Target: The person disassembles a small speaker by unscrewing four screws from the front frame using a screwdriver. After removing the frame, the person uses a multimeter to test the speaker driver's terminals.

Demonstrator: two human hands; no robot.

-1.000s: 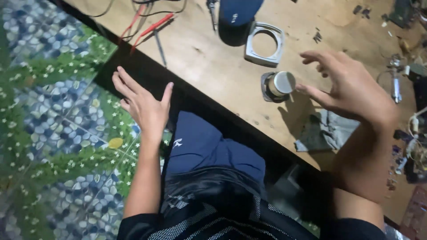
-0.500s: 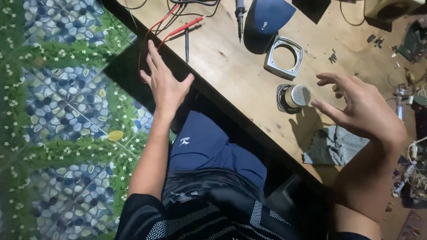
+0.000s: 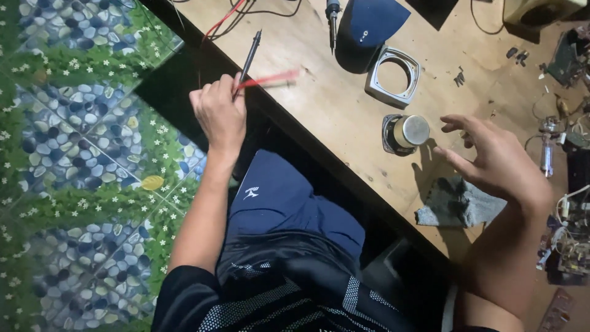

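The wooden surface runs slantwise across the view, its near edge dark above the person's lap, with a tiled floor of blue pebbles and green strips to the left. Since the earlier frame the left hand, which lay flat and open at the near edge, has closed into a narrow grip around the red probe and lifted it; the probe is blurred with motion, and the black probe lies just beside the knuckles, pointing toward the far edge. The right hand remains above the right part of the surface with fingers spread wide, holding nothing, its fingertips near the small speaker but apart from it. A crumpled grey cloth lies by the near edge below that hand. A dark blue wedge-shaped case sits toward the far edge, and just beside it a square grey frame with a round opening. A soldering iron lies left of the case. Small black screws are scattered right of the frame. Circuit boards and loose wires crowd the right edge; any markings on them are too small to tell.
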